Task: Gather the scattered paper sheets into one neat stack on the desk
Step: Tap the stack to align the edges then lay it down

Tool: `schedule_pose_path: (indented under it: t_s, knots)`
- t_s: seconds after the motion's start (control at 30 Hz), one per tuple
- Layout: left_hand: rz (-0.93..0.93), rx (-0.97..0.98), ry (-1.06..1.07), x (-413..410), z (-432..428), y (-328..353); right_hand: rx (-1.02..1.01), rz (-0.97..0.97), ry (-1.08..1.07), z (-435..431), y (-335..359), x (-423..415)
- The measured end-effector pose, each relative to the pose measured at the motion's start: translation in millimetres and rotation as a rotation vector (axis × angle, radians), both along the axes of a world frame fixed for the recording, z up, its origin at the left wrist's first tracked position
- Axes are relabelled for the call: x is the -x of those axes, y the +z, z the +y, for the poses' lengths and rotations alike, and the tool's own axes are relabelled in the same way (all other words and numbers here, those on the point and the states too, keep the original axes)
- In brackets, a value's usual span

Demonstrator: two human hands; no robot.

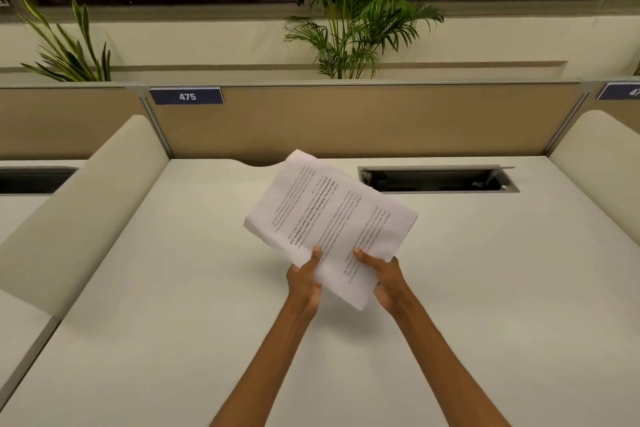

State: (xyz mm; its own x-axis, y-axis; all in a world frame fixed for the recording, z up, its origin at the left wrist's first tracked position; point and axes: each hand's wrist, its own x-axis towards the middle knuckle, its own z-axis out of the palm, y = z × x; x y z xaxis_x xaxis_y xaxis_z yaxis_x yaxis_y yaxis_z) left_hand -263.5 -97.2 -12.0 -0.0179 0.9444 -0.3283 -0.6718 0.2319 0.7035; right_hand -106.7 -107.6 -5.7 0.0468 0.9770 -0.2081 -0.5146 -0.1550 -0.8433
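Note:
A bundle of white printed paper sheets (pixel 329 218) is held up above the middle of the pale desk (pixel 173 288), tilted and turned at an angle, its text facing me. My left hand (pixel 303 282) grips the bundle's near left edge, thumb on top. My right hand (pixel 384 279) grips the near right edge, thumb on the page. The bundle's far corner droops a little. No loose sheets show on the desk surface.
An open cable hatch (pixel 438 180) is cut into the desk at the back right. A tan partition (pixel 381 118) with a blue "475" label (pixel 187 96) closes the back. Padded dividers stand at left (pixel 79 204) and right (pixel 599 156). Plants rise behind.

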Motion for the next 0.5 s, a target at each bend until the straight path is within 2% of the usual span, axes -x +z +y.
schedule_pose_path:
  t_s: [0.1,0.23,0.3,0.4,0.5]
  knots:
    - [-0.014,-0.074,-0.068,16,2,1,0.034,-0.049,-0.022,1,4,-12]
    - [-0.04,-0.139,-0.125,72,20,-2,0.03,-0.184,0.132,1,13,-54]
    - [0.099,-0.115,-0.205,99,27,2,0.046,-0.257,0.183,2,18,-73]
    - [0.447,-0.093,-0.332,118,33,11,0.048,-0.421,0.213,5,23,-85]
    - [0.669,-0.2,-0.267,111,37,16,0.018,-0.471,0.081,7,25,-78]
